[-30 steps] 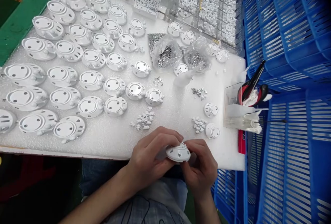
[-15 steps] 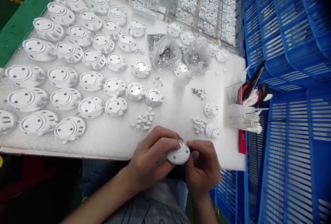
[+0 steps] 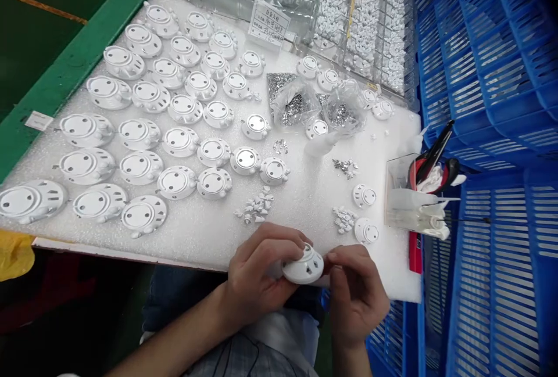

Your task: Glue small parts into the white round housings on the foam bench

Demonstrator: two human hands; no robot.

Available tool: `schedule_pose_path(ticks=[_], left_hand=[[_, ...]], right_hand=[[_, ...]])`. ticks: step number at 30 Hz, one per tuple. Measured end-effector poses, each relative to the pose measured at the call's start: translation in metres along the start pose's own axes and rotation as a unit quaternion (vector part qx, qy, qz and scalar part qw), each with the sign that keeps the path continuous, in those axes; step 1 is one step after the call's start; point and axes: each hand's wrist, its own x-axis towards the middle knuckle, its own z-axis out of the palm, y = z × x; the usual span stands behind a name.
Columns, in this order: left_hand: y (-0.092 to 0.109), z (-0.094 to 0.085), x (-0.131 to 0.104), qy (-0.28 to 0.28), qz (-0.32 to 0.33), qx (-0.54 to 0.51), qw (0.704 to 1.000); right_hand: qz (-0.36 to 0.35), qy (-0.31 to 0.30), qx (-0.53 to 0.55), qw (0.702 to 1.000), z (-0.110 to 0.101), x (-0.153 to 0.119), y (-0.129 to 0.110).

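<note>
Near the front edge of the white foam sheet (image 3: pixel 192 234), my left hand (image 3: pixel 261 269) is closed around a white round part (image 3: pixel 304 266), tilted so its slotted side faces forward. Just right of that part, my right hand (image 3: pixel 360 290) has its thumb and forefinger pinched together; what they hold, if anything, is too small to tell. Small white pieces (image 3: pixel 258 205) lie in a pile beyond my left hand, and another white pile (image 3: pixel 344 219) sits beyond my right hand. Two white round parts (image 3: pixel 364 196) (image 3: pixel 367 230) rest beside that second pile.
Rows of white round parts (image 3: pixel 142 167) cover the left side. Bags of metal bits (image 3: pixel 293 107), a white squeeze bottle (image 3: pixel 320 144) and a divided tray (image 3: pixel 349 17) are farther back. A clear box (image 3: pixel 392 214) with scissors (image 3: pixel 429 162) stands right, beside blue crates (image 3: pixel 501 249).
The view has shifted, so the table appears farther right and lower. My right fingers have drawn slightly away from the white round part, whose slots now show more.
</note>
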Motion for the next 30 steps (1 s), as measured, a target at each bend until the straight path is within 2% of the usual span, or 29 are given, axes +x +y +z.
schedule_pose_path(ticks=[4,5,7,10,13,15,18,20,22,25,27,30], left_hand=[[0.004,-0.001,-0.009,0.001,0.062,-0.033,0.998],[0.006,-0.001,-0.011,0.013,0.076,-0.03,0.997],[0.011,-0.003,-0.015,-0.005,0.081,-0.022,0.996],[0.018,-0.011,-0.018,-0.003,0.058,-0.02,0.998],[0.019,-0.021,-0.02,0.007,0.005,-0.022,1.0],[0.017,-0.026,-0.019,0.015,-0.01,-0.023,1.0],[0.01,-0.027,-0.017,0.056,-0.02,-0.031,0.998],[0.006,-0.026,-0.016,0.083,-0.026,-0.04,0.995],[0.004,-0.024,-0.015,0.087,-0.021,-0.05,0.995],[0.003,-0.024,-0.015,0.085,-0.013,-0.052,0.995],[0.004,-0.024,-0.015,0.084,-0.023,-0.054,0.995],[0.007,-0.025,-0.013,0.063,-0.062,-0.061,0.994]], right_hand=[[0.047,-0.042,-0.026,0.998,0.001,0.013,-0.007],[0.043,-0.056,-0.037,0.997,0.004,0.017,-0.009],[0.02,-0.088,-0.052,0.995,0.013,0.025,-0.013],[-0.012,-0.125,-0.072,0.989,0.032,0.033,-0.018],[-0.014,-0.147,-0.114,0.982,0.049,0.036,-0.021],[-0.019,-0.146,-0.152,0.977,0.057,0.036,-0.022],[-0.04,-0.122,-0.195,0.972,0.064,0.035,-0.023],[-0.048,-0.116,-0.205,0.971,0.068,0.036,-0.023],[-0.047,-0.118,-0.196,0.972,0.069,0.038,-0.024],[-0.004,-0.136,-0.134,0.982,0.062,0.044,-0.025],[0.06,-0.138,-0.059,0.987,0.051,0.048,-0.025],[0.164,-0.109,0.048,0.979,0.03,0.054,-0.021]])
